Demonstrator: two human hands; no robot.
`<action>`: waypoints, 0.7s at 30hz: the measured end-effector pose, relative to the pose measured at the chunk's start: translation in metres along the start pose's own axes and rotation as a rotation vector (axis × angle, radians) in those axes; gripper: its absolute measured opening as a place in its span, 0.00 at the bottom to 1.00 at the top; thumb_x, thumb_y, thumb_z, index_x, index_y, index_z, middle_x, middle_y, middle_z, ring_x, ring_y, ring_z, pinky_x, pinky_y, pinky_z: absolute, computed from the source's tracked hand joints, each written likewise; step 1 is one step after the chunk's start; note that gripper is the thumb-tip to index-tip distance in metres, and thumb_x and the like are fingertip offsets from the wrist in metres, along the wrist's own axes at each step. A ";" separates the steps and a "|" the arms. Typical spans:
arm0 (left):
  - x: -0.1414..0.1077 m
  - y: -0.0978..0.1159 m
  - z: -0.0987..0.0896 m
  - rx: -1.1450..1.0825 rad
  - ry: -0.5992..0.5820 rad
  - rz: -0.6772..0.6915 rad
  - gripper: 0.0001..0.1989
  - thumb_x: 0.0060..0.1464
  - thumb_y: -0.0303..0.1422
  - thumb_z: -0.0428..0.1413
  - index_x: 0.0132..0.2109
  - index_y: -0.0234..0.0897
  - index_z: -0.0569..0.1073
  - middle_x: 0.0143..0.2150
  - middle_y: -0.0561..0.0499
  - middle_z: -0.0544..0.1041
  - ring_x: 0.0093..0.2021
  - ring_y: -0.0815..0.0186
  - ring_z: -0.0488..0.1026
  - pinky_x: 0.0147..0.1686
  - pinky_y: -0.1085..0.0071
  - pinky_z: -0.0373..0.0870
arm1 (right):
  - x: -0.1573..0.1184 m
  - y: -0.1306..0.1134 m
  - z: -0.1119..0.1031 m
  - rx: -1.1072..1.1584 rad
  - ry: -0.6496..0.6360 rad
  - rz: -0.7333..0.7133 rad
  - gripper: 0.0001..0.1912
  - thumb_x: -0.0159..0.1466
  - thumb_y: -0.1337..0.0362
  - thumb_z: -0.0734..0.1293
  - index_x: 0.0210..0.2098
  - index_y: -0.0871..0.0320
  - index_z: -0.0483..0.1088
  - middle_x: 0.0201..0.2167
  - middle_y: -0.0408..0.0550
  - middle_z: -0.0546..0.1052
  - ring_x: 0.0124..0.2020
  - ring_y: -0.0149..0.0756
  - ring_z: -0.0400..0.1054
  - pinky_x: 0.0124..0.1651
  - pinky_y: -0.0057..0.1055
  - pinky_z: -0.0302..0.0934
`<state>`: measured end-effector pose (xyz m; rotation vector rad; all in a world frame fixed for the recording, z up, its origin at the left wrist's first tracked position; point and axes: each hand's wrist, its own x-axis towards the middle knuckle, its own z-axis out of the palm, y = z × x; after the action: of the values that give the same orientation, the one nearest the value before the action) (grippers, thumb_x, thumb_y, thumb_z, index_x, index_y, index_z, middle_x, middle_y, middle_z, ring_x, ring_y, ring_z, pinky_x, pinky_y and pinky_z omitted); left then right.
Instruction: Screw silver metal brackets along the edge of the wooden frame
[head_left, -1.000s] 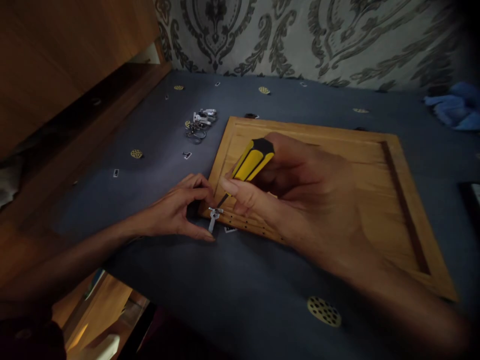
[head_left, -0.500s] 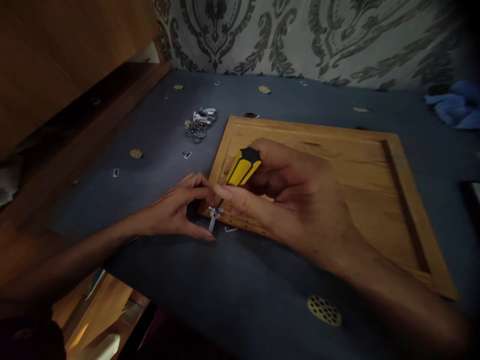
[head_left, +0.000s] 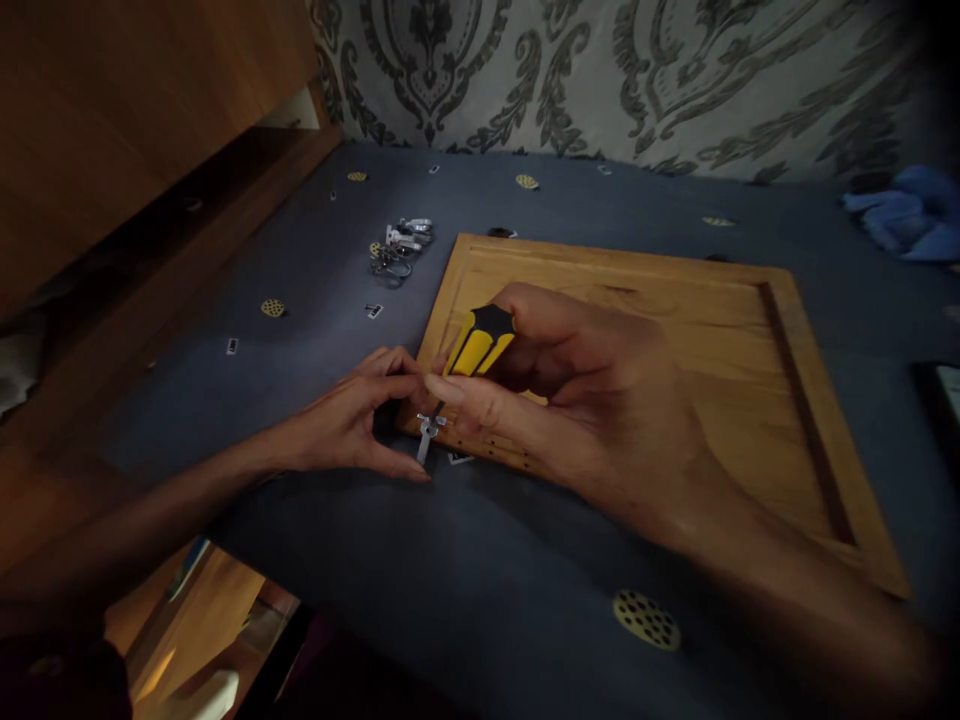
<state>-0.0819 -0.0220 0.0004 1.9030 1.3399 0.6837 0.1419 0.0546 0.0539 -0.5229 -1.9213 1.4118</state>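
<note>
My right hand (head_left: 570,390) grips a yellow and black screwdriver (head_left: 480,345). The tool leans, and its shaft runs down to a small metal cabinet hinge (head_left: 427,428) at the near left corner of a wooden cabinet door (head_left: 600,268). Around that hinge curves my left hand (head_left: 367,415). Its thumb touches the lower end of the arm, and its fingers lie by the door's edge. The door lies flat, its frame raised around a recessed middle. My right hand covers part of the door. Exactly where the screwdriver tip sits is too small to tell.
More metal hinges (head_left: 401,245) lie in a pile beyond the door's left side. A blue cloth (head_left: 907,215) is at the far right, and a dark phone-like device (head_left: 941,400) is at the right edge. Wooden furniture (head_left: 150,130) borders the blue patterned tabletop (head_left: 315,250) on the left.
The screwdriver handle has tipped slightly to the left and down in my right hand. My left hand and the hinge stay in place.
</note>
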 end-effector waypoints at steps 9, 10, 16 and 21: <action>0.001 -0.001 -0.001 0.022 -0.002 0.013 0.25 0.51 0.54 0.74 0.44 0.41 0.78 0.49 0.49 0.74 0.52 0.54 0.71 0.53 0.59 0.71 | -0.004 -0.003 -0.002 -0.026 -0.055 -0.068 0.12 0.68 0.62 0.77 0.31 0.54 0.73 0.30 0.39 0.77 0.29 0.31 0.74 0.32 0.29 0.70; 0.001 -0.001 -0.001 0.014 -0.003 0.011 0.25 0.51 0.54 0.74 0.44 0.41 0.78 0.49 0.49 0.73 0.53 0.54 0.71 0.54 0.59 0.71 | -0.004 -0.001 -0.001 -0.046 -0.015 -0.093 0.13 0.66 0.61 0.79 0.30 0.54 0.73 0.29 0.39 0.77 0.28 0.30 0.73 0.30 0.29 0.68; 0.000 -0.002 0.000 0.022 0.007 0.010 0.27 0.51 0.55 0.74 0.43 0.41 0.77 0.47 0.49 0.73 0.51 0.54 0.70 0.51 0.60 0.70 | -0.005 -0.002 0.004 -0.011 0.227 -0.070 0.19 0.60 0.54 0.84 0.29 0.49 0.71 0.31 0.38 0.77 0.28 0.33 0.74 0.30 0.33 0.71; 0.000 -0.002 -0.001 0.032 0.002 0.035 0.27 0.54 0.57 0.72 0.44 0.40 0.76 0.47 0.50 0.72 0.50 0.56 0.69 0.51 0.61 0.69 | -0.004 0.001 0.004 0.003 0.177 -0.062 0.21 0.61 0.48 0.83 0.29 0.50 0.71 0.30 0.39 0.78 0.27 0.33 0.73 0.28 0.32 0.69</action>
<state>-0.0836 -0.0217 -0.0010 1.9562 1.3289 0.6850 0.1418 0.0499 0.0516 -0.5628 -1.7788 1.2854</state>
